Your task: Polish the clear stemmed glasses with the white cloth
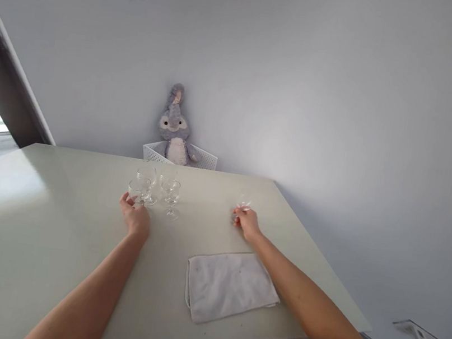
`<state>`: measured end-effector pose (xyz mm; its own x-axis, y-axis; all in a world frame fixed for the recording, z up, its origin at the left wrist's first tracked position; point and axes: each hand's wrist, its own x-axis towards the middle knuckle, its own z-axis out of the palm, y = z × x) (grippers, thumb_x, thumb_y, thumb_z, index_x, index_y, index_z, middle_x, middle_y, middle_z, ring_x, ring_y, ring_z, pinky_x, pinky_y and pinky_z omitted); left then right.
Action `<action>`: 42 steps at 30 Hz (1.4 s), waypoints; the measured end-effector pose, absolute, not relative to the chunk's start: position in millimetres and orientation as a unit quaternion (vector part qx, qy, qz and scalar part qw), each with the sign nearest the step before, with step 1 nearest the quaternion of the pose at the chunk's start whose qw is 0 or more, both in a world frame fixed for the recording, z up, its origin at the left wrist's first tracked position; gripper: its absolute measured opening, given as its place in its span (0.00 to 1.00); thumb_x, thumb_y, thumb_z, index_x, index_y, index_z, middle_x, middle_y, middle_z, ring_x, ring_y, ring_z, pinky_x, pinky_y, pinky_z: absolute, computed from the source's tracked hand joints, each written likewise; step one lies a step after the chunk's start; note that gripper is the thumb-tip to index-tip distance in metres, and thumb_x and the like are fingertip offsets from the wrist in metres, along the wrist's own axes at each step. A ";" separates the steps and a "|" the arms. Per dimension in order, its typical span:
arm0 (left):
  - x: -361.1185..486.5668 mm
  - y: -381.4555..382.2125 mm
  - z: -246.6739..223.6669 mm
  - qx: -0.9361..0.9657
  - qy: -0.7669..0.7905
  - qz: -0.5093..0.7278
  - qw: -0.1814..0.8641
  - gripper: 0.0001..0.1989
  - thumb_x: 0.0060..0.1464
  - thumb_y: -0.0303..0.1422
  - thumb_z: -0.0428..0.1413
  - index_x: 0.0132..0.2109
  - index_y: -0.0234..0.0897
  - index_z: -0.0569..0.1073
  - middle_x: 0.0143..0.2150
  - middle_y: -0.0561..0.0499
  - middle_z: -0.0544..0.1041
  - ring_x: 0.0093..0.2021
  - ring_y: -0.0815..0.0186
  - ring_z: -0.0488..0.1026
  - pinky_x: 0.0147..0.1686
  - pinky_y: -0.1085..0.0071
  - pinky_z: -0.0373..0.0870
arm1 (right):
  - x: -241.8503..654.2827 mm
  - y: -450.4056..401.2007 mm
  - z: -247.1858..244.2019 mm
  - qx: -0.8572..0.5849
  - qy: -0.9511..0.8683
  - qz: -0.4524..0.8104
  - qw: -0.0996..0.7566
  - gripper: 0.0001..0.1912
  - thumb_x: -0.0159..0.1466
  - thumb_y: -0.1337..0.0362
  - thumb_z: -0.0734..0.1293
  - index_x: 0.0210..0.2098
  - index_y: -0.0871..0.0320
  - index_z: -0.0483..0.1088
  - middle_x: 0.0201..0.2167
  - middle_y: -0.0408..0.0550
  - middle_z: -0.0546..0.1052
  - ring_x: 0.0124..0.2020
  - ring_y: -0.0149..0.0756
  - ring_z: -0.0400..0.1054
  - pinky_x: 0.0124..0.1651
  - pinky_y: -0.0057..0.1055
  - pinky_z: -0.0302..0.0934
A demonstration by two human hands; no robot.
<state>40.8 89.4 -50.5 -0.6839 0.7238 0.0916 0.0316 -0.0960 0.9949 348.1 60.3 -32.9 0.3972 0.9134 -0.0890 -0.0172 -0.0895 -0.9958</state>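
Observation:
Several clear stemmed glasses (170,191) stand in a group at the left middle of the table. My left hand (134,216) is at the near side of the front-left glass (139,186), its fingers curled round the lower part, which they partly hide. To the right, my right hand (247,221) has its fingers closed on the stem of a single clear glass (244,199), whose bowl shows above the fingers. A folded white cloth (229,286) lies flat on the table, nearer to me and beside my right forearm.
The pale table (80,261) reaches back towards a plain wall. Behind its far edge, a grey plush toy (178,140) sits in a white perforated basket (206,159). At the far left is a dark window frame (7,69). The table's right edge runs beside the wall.

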 end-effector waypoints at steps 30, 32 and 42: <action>38.0 89.5 -47.0 0.233 0.640 0.698 0.220 0.24 0.40 0.20 0.46 0.47 0.42 0.60 0.39 0.51 0.65 0.41 0.68 0.66 0.41 0.70 0.63 | 171.7 58.8 -23.2 -0.467 -0.729 0.389 0.315 0.17 0.52 0.72 0.65 0.41 0.56 0.70 0.37 0.44 0.72 0.23 0.25 0.65 0.27 0.24 0.63; 37.8 88.4 -46.4 0.235 0.638 0.699 0.222 0.25 0.39 0.20 0.46 0.47 0.42 0.60 0.38 0.51 0.65 0.42 0.68 0.66 0.41 0.70 0.64 | 190.4 39.9 -13.0 -0.468 -0.739 0.355 0.329 0.15 0.52 0.71 0.64 0.40 0.55 0.71 0.39 0.44 0.72 0.27 0.26 0.66 0.32 0.25 0.63; 28.7 86.8 -35.2 0.154 0.645 0.710 0.237 0.22 0.41 0.24 0.44 0.46 0.44 0.58 0.37 0.52 0.64 0.40 0.68 0.66 0.41 0.65 0.65 | 347.3 -73.4 32.9 -0.353 -0.812 0.457 0.080 0.16 0.60 0.58 0.60 0.47 0.46 0.69 0.51 0.44 0.69 0.55 0.35 0.58 0.55 0.32 0.51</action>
